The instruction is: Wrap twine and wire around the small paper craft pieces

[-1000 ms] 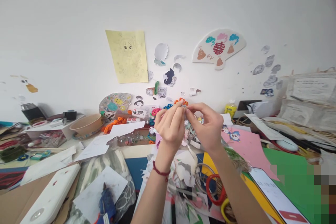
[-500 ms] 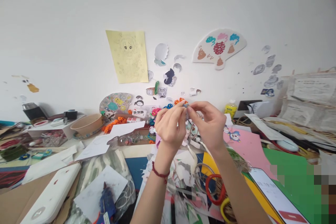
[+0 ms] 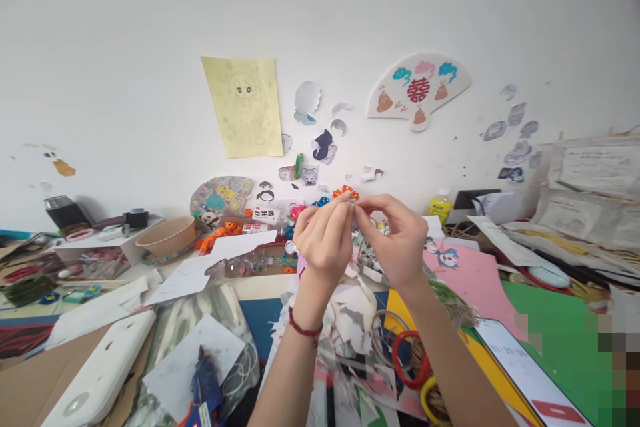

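My left hand (image 3: 325, 237) and my right hand (image 3: 397, 237) are raised over the middle of the cluttered table, fingertips meeting. Between the fingertips is a tiny greyish-blue piece (image 3: 353, 202), mostly hidden by the fingers, too small to identify. Both hands are closed in a pinch around it. A dark red braided bracelet (image 3: 304, 330) circles my left wrist. Just behind the fingers stand orange flower shapes (image 3: 346, 193) and a blue one (image 3: 321, 202). Paper scraps (image 3: 350, 320) lie beneath my forearms.
A tan bowl (image 3: 166, 239), a white power bank-like case (image 3: 103, 367) and a blue glue gun (image 3: 204, 380) are at the left. Right of my arms lie a phone (image 3: 525, 367), pink paper (image 3: 475, 273) and red tape roll (image 3: 411, 360). A yellow bottle (image 3: 440, 205) stands behind.
Both hands stay together; my right hand has shifted slightly left and its fingertips sit closer to those of my left hand. Less of the small piece shows.
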Tool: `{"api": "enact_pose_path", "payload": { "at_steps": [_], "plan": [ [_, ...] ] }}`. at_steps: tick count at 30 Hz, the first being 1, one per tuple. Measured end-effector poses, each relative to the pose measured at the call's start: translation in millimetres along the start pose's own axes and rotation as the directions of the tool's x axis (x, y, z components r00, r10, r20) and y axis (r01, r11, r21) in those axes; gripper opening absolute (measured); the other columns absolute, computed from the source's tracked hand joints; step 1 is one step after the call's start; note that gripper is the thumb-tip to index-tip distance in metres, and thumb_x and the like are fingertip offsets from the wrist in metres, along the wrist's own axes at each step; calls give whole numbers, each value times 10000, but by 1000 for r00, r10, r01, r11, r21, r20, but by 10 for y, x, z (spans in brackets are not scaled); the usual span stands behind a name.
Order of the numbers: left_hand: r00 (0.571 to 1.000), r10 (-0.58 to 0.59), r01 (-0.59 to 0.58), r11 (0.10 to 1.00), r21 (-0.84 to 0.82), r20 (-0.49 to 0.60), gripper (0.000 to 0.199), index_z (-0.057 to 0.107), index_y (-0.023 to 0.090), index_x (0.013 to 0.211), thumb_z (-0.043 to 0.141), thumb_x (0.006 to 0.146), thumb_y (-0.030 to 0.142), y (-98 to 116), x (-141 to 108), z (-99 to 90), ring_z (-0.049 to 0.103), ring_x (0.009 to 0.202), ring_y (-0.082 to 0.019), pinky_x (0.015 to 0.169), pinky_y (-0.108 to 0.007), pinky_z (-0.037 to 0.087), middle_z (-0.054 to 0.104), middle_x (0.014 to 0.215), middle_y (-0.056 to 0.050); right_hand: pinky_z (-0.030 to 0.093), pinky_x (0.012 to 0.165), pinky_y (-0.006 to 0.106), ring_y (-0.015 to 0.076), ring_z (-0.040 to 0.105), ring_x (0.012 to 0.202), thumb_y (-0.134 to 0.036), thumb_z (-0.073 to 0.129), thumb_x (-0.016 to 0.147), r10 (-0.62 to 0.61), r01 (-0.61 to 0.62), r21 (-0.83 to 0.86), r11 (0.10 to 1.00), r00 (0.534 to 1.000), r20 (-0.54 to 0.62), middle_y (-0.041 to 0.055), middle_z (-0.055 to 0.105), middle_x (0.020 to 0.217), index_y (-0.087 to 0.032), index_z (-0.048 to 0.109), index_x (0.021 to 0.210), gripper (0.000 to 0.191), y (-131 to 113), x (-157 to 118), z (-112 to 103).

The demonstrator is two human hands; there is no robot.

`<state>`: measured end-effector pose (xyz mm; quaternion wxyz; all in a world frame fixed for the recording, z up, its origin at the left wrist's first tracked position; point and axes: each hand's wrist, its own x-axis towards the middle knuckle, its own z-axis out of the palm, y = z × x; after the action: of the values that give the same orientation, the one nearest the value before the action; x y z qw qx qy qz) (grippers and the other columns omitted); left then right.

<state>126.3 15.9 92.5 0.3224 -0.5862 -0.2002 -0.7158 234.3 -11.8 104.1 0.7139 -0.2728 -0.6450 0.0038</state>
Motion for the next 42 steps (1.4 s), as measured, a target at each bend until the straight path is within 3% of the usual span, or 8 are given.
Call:
{"api": "enact_pose_path", "payload": {
  "at_steps": [6, 16, 21, 29, 42],
  "plan": [
    [997, -60, 56, 995, -88, -46, 153, 658, 162, 950, 664, 850, 46, 9, -5, -3, 745, 749, -149, 737, -290, 524, 796, 900, -73, 536, 727, 311, 157, 638, 754, -180, 686, 860, 75, -73, 61, 996, 997, -35, 25, 702, 825, -198, 698, 878, 27, 38, -4, 10],
    [999, 21, -20, 1000, -16, 24, 139, 647, 139, 960, 671, 854, 53, 5, 30, -15, 753, 746, -149, 753, -288, 503, 794, 904, -86, 534, 719, 314, 155, 632, 739, -166, 678, 863, 7, -8, -19, 1000, 999, -47, 26, 700, 813, -193, 693, 878, 35, 17, 3, -2],
    [997, 58, -58, 998, 12, 47, 139, 651, 133, 965, 652, 864, 37, -7, 21, -16, 759, 782, -153, 776, -291, 501, 793, 930, -96, 526, 732, 308, 150, 627, 747, -131, 663, 867, -95, 94, -112, 989, 995, -4, 24, 700, 817, -193, 692, 875, 68, -19, 4, -2],
    [998, -64, 61, 990, -130, -21, 184, 657, 152, 961, 682, 837, 19, 2, 16, -10, 735, 745, -129, 766, -281, 524, 793, 912, -66, 540, 707, 307, 156, 642, 732, -188, 690, 857, 62, -61, 36, 998, 997, -48, 22, 706, 813, -199, 699, 874, 22, 27, 2, 21],
    [1000, 1, 0, 999, -48, 22, 159, 648, 147, 971, 672, 853, 43, -3, 27, -16, 739, 720, -142, 741, -291, 504, 794, 898, -76, 534, 722, 306, 149, 639, 747, -143, 672, 864, -32, 30, -58, 998, 999, -26, 23, 706, 825, -190, 696, 890, 58, 0, 20, -10]
  ]
}}
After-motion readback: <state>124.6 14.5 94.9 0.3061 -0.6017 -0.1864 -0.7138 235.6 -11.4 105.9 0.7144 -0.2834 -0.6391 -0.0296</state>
